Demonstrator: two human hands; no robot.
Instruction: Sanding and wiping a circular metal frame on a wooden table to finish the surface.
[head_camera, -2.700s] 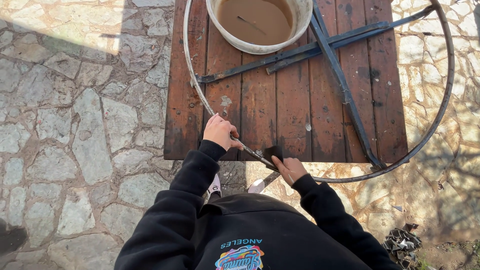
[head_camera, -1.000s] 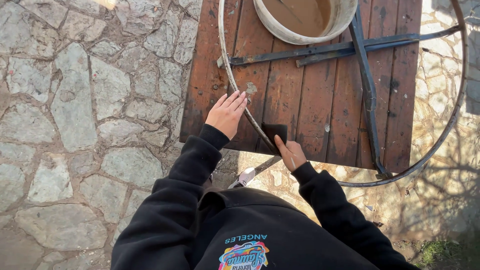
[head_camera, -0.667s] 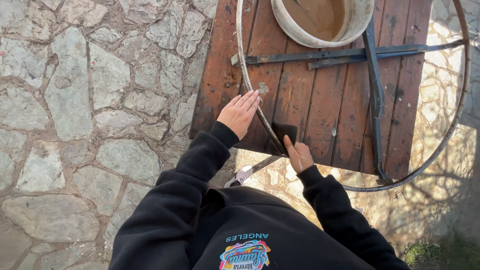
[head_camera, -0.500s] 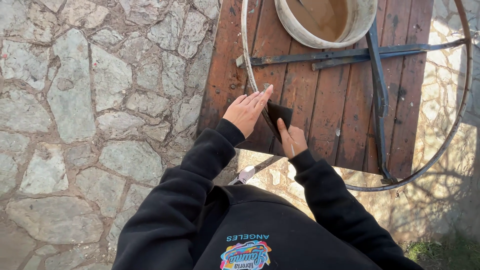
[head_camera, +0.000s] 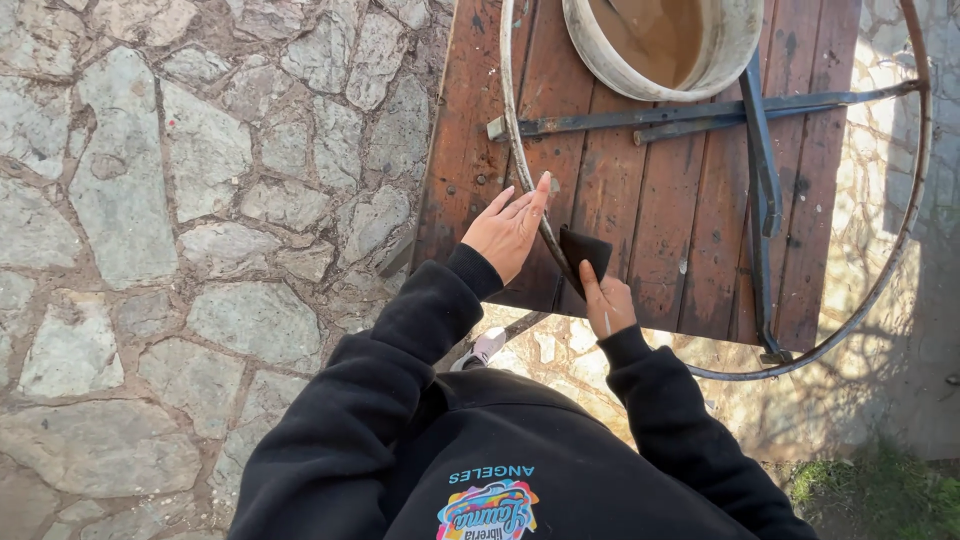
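Note:
A large round metal ring frame (head_camera: 512, 130) with dark crossbars (head_camera: 760, 170) lies on a worn red-brown wooden table (head_camera: 640, 200). My left hand (head_camera: 510, 228) rests flat, fingers together, on the ring's left rim near the table's front edge. Beside it, my right hand (head_camera: 606, 300) holds a small dark pad (head_camera: 584, 250) pressed against the same rim. Both arms wear black sleeves.
A pale round tub (head_camera: 660, 45) with brown liquid stands on the far part of the table, touching the crossbars. Stone paving (head_camera: 180, 200) spreads to the left. A white shoe (head_camera: 486, 346) shows under the table edge. Grass (head_camera: 880, 480) lies at the lower right.
My left hand went from gripping the rim to lying flat on it. Both hands and the pad have slid a little farther along the rim. The view has shifted left.

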